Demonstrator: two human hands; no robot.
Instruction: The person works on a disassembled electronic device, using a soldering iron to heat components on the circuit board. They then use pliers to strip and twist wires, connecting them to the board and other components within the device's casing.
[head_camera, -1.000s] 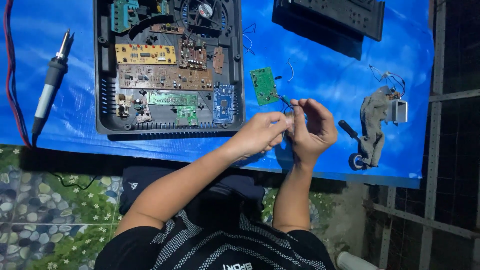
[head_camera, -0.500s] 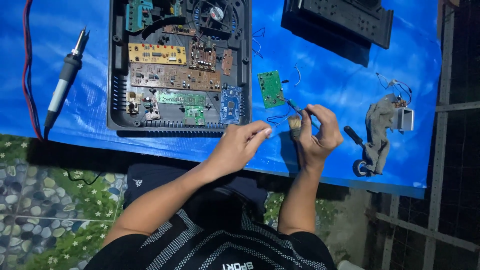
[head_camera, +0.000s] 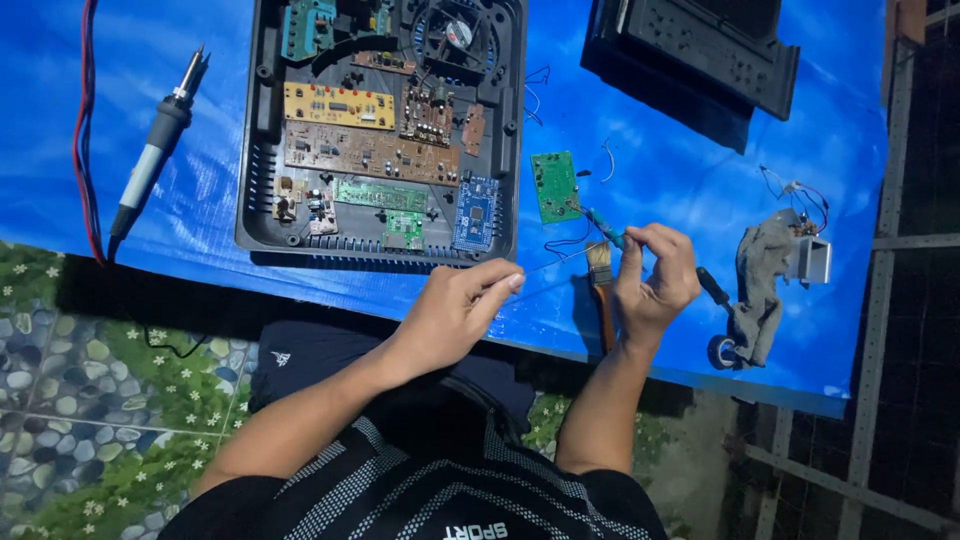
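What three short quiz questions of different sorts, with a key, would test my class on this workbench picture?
1. True or false: the soldering iron lies left of the open case.
2. Which hand pinches a thin tool near the small green board? A left hand B right hand
3. Fill in: under the right hand lies a ____ with a wooden handle.

Key: 1 true; 2 B; 3 brush

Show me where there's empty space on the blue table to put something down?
Bare blue sheet lies between the small green board and the grey rag, and between the soldering iron and the open case. Near the right hand it is crowded.
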